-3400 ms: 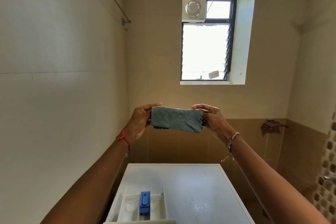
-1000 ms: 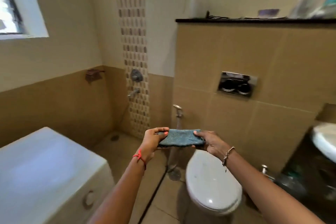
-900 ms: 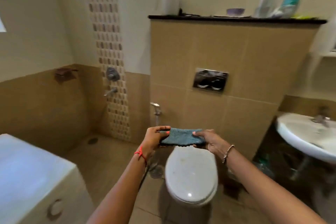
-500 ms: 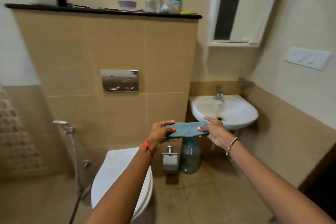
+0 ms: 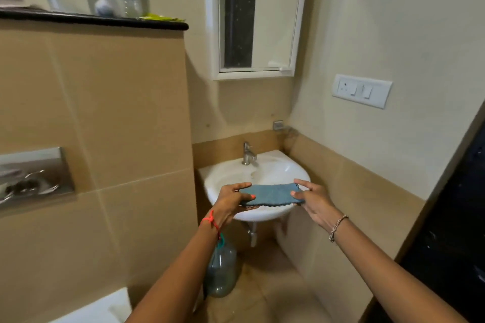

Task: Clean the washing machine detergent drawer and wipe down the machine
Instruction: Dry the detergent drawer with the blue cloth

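Cloth point(image 5: 271, 194) now before sink point(image 5: 226, 180); toilet lid point(image 5: 105, 308) cropped.

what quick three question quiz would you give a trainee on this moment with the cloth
1. True or false: only one hand holds the blue cloth.
2. The cloth is held in front of: A) a stove, B) the sink, C) a bed.
3. What stands on the floor below the sink?
Key: 1 false, the left hand and right hand each pinch an end. 2 B. 3 a large plastic bottle.
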